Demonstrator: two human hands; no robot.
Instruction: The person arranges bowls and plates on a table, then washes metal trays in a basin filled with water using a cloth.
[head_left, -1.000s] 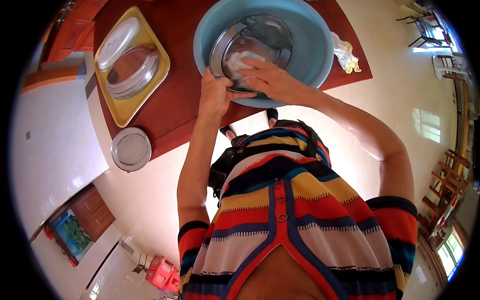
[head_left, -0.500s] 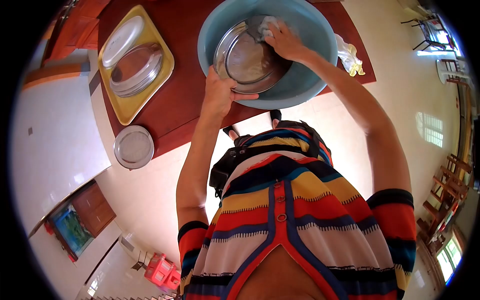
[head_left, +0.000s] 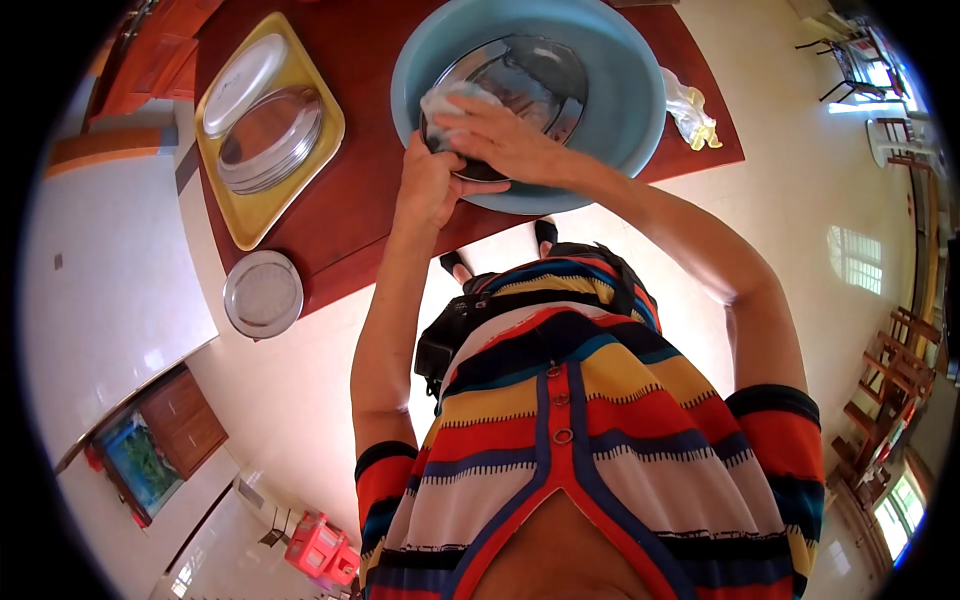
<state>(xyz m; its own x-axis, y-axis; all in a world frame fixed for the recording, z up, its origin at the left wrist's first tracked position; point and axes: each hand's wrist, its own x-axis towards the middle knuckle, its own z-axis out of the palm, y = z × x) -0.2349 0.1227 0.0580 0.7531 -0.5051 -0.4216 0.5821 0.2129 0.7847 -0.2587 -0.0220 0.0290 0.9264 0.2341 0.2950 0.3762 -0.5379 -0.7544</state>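
A round shiny metal plate (head_left: 545,75) is tilted inside a large blue basin (head_left: 640,110). My left hand (head_left: 430,185) grips the plate's near left rim, its thumb over the edge and a finger stretched underneath. My right hand (head_left: 505,140) presses a whitish wet cloth (head_left: 455,105) against the left part of the plate, close to my left hand. The cloth is bunched under the fingers, and its exact kind is hard to make out. Part of the plate is hidden by the cloth and my right hand.
On the red-brown table (head_left: 360,220), left of the basin, lies a yellow tray (head_left: 255,232) with a white oval dish (head_left: 243,85) and stacked metal plates (head_left: 270,140). Another metal plate (head_left: 263,293) sits at the table's corner. Right of the basin lies a crumpled white-and-yellow plastic bag (head_left: 690,110).
My right hand has moved with the cloth from the plate's far right side to its near left side. My left hand keeps its hold on the rim.
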